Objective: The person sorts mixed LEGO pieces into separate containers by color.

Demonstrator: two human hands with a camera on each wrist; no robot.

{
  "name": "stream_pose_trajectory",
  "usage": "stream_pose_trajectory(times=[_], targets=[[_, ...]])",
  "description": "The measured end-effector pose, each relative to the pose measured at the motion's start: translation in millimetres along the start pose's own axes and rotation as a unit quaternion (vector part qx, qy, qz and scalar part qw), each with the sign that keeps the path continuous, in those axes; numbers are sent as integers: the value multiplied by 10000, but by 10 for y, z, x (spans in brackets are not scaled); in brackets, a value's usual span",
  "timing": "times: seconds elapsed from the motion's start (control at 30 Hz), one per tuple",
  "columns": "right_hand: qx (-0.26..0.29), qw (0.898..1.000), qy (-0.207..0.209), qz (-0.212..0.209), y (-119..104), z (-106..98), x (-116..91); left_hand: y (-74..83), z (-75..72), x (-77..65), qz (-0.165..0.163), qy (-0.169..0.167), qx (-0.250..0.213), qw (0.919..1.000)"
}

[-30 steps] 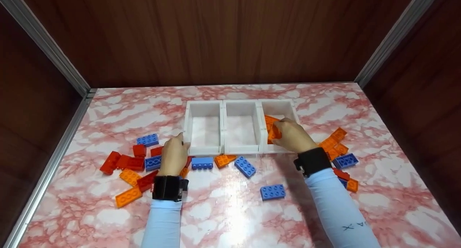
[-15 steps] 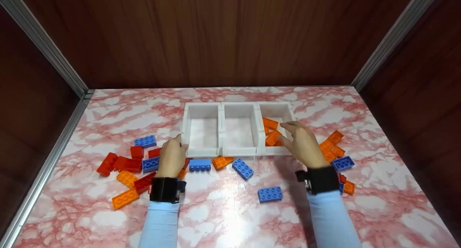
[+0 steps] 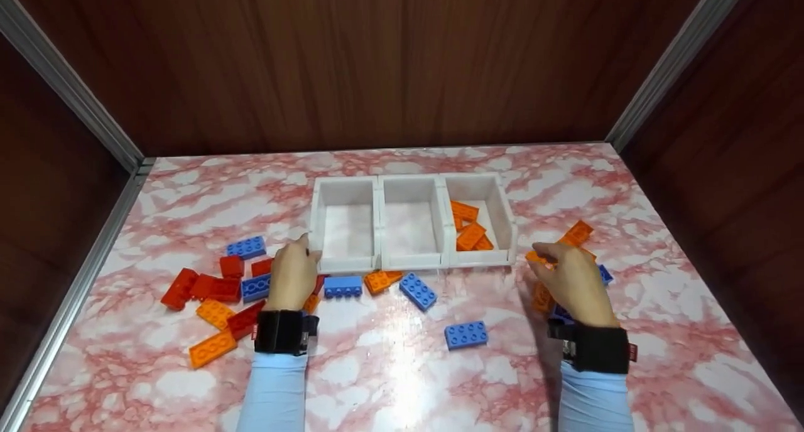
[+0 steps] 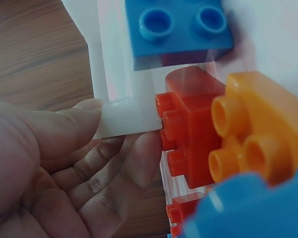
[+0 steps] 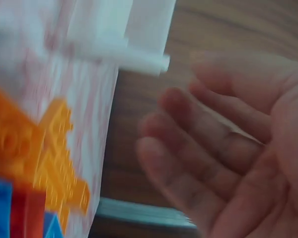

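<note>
My left hand [image 3: 293, 272] pinches the near left corner of a white three-compartment box [image 3: 409, 262]; in the left wrist view, the thumb and fingers meet around the white corner [image 4: 123, 116]. A red brick [image 4: 191, 124] and an orange brick [image 4: 263, 124] lie close beside those fingers. My right hand [image 3: 575, 281] is over a group of orange bricks [image 3: 576, 232] right of the box, partly covering them. Its fingers are relaxed and hold nothing in the right wrist view. Several orange bricks [image 3: 471, 236] lie in the right compartment; the middle and left compartments contain no bricks.
On the left lie red bricks [image 3: 180, 288], orange bricks [image 3: 213, 348] and blue bricks [image 3: 246, 247]. Before the box are a blue brick [image 3: 343, 286], an orange piece [image 3: 379, 282] and a tilted blue brick [image 3: 418, 291]. Another blue brick [image 3: 466, 334] lies nearer. Dark wooden walls [image 3: 377, 61] enclose the table.
My right hand has let go of orange pieces inside the right compartment, lifted out and moved right to the orange bricks on the table. The left hand stays at the box corner.
</note>
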State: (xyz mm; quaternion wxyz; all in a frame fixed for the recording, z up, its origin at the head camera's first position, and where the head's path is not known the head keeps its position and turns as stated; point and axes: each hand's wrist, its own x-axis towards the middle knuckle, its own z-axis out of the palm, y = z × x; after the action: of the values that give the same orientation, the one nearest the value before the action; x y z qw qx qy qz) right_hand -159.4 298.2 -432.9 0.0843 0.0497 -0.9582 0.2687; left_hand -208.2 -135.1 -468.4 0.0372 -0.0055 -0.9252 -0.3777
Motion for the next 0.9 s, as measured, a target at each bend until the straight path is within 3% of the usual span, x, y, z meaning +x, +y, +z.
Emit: stream_pose_trajectory(times=[0.17,0.37,0.5,0.67,0.9], targets=[[-224,9904,-1139,753,150,-78,-35,-3,-4,-9,-46,28,-11,10000],[-433,9749,-2005,862,197,-42,-51,3,-10,-11,1,34,43,10000],[-764,9717,-2106,751,179,-1,-67,-5,-10,-13,0,-31,-37,10000],[-1064,9682,-2070,921,159,66,-77,-10,-8,-23,-26,-81,-101,9999],[-1145,9718,-1839,930,174,104,-47,-16,-1,-21,12,2,-33,10000]])
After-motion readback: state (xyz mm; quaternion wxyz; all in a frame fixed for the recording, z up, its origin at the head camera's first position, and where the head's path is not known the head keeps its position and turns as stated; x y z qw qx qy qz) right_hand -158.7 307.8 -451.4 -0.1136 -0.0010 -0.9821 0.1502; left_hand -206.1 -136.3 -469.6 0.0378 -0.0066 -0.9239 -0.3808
